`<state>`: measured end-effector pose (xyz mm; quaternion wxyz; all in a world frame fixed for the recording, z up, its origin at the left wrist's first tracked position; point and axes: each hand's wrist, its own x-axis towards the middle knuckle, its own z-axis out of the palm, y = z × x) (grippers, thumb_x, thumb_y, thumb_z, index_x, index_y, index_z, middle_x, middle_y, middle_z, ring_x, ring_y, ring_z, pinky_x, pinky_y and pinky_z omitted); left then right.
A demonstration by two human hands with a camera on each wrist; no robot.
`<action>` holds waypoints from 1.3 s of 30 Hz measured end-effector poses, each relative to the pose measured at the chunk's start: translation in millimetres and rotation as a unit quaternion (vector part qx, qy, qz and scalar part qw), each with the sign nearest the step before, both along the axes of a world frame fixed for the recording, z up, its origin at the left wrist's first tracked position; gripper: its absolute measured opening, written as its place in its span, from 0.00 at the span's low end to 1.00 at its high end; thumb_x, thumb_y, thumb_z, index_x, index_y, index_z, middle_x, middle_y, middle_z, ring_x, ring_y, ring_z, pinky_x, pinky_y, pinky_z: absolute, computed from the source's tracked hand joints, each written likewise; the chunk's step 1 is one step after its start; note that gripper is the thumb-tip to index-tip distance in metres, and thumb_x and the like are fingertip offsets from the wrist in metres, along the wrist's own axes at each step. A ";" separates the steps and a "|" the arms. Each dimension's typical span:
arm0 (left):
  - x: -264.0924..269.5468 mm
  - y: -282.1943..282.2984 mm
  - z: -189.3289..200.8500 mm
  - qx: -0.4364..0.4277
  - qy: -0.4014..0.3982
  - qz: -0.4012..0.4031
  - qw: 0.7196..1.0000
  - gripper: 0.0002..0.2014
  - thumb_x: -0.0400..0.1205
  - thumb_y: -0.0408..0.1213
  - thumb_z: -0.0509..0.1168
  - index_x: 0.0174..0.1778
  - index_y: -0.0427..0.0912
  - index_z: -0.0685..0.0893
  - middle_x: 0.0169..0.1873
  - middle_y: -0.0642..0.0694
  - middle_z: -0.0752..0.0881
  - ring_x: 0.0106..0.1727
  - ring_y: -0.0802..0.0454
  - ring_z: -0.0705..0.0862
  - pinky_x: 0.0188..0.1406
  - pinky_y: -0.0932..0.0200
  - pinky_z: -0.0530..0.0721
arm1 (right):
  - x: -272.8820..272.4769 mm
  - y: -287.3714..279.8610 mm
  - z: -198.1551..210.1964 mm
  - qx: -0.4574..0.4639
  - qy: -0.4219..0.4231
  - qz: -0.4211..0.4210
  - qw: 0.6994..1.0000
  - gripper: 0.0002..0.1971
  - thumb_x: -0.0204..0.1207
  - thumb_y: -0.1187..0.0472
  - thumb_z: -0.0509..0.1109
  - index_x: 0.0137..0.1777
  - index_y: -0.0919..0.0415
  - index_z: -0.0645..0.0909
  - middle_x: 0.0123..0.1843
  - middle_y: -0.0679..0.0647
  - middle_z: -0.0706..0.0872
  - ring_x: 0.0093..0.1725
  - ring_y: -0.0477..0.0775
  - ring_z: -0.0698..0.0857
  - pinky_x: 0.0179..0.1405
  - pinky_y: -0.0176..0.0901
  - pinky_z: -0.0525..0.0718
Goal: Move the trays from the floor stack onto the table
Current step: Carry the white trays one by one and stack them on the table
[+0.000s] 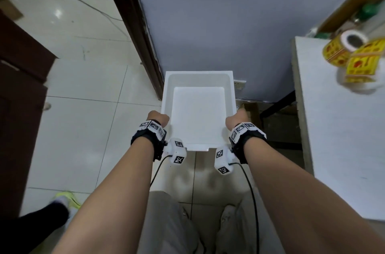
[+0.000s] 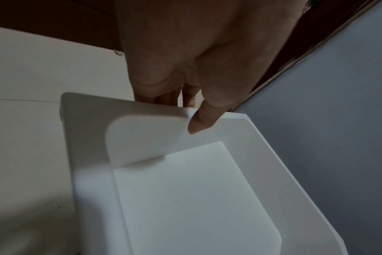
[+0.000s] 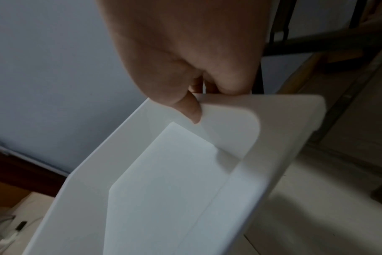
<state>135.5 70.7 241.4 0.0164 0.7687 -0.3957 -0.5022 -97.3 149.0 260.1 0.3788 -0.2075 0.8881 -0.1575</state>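
Note:
I hold one empty white tray [image 1: 199, 116] level in front of me, above the tiled floor. My left hand [image 1: 158, 119] grips its left rim, thumb [image 2: 200, 120] inside the wall and fingers [image 2: 164, 98] curled outside. My right hand [image 1: 237, 118] grips the right rim the same way, thumb [image 3: 191, 110] on the inner wall of the tray [image 3: 164, 181]. The tray [image 2: 185, 189] has nothing in it. The white table [image 1: 337, 128] stands to my right. No floor stack shows in any view.
A grey wall panel [image 1: 218, 14] and a dark door frame [image 1: 133, 24] are straight ahead. Rolls of yellow labels [image 1: 350, 54] lie at the table's far end. Dark furniture [image 1: 18, 87] stands on the left. Another person's foot [image 1: 64, 203] is at lower left.

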 end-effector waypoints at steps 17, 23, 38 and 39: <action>-69.7 48.4 246.7 -0.044 0.016 -0.062 0.997 0.22 0.79 0.36 0.70 0.66 0.26 0.81 0.49 0.35 0.84 0.45 0.40 0.83 0.42 0.56 0.78 | -84.6 70.6 220.9 -0.042 0.021 0.016 0.999 0.15 0.75 0.68 0.64 0.61 0.69 0.80 0.60 0.64 0.86 0.58 0.66 0.85 0.46 0.42 0.79; -98.6 67.3 305.5 -0.074 0.023 -0.084 0.993 0.25 0.79 0.40 0.71 0.67 0.26 0.81 0.52 0.36 0.85 0.46 0.44 0.82 0.43 0.58 0.78 | -117.7 97.8 280.1 -0.079 0.021 0.017 0.997 0.11 0.75 0.67 0.67 0.54 0.70 0.84 0.53 0.62 0.88 0.55 0.64 0.86 0.45 0.41 0.80; -135.0 61.1 399.3 -0.096 0.001 -0.163 0.982 0.19 0.82 0.34 0.67 0.67 0.27 0.82 0.39 0.38 0.85 0.47 0.42 0.81 0.35 0.59 0.77 | -158.4 91.0 387.4 -0.030 0.018 0.063 0.997 0.20 0.79 0.56 0.69 0.65 0.69 0.76 0.57 0.61 0.84 0.50 0.61 0.82 0.37 0.42 0.76; -135.9 59.0 402.4 -0.092 0.004 -0.159 0.983 0.19 0.81 0.33 0.68 0.66 0.27 0.82 0.38 0.38 0.84 0.45 0.44 0.80 0.34 0.59 0.77 | -158.7 89.3 391.6 -0.020 0.030 0.072 0.997 0.21 0.79 0.55 0.69 0.66 0.69 0.77 0.60 0.62 0.85 0.48 0.60 0.81 0.33 0.40 0.75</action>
